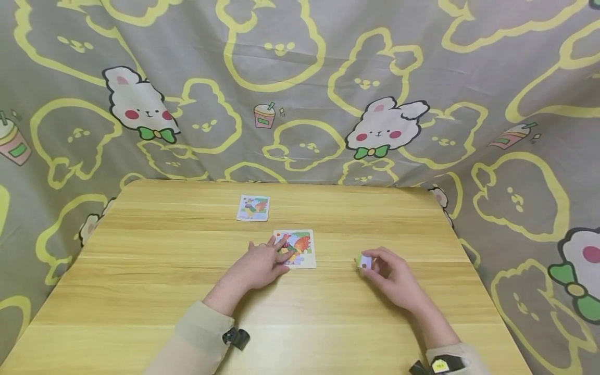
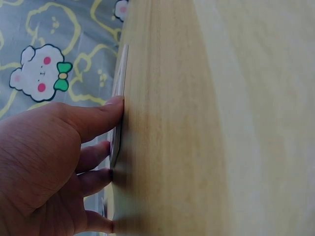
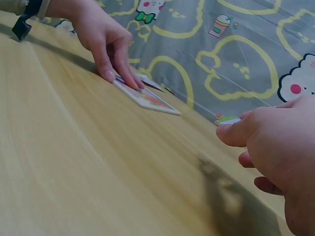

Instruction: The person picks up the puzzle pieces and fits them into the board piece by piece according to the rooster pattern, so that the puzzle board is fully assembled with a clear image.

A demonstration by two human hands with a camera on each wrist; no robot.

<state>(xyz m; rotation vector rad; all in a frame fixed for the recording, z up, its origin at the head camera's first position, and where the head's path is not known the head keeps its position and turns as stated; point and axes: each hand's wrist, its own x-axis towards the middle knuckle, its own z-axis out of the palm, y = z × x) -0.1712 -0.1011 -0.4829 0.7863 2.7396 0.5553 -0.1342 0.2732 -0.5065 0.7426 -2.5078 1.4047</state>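
A jigsaw puzzle board (image 1: pixel 307 262) with a colorful rooster picture lies flat on the table, a pale gap at its lower right. My left hand (image 1: pixel 260 264) rests on its left part, fingers spread over the picture and covering some of it. In the left wrist view the thumb (image 2: pixel 114 108) touches the board's near edge. To the right of the board, my right hand (image 1: pixel 396 278) pinches a jigsaw puzzle piece (image 1: pixel 364 261) between thumb and fingers above the table. Only a green and pale bit of that puzzle piece (image 3: pixel 228 119) shows in the right wrist view.
Behind the board lies a small picture card (image 1: pixel 253 208) with a similar rooster. The wooden table (image 1: pixel 300 323) reaches back to a grey curtain (image 1: pixel 300 94) with yellow outlines and white rabbits, which also hangs along both sides.
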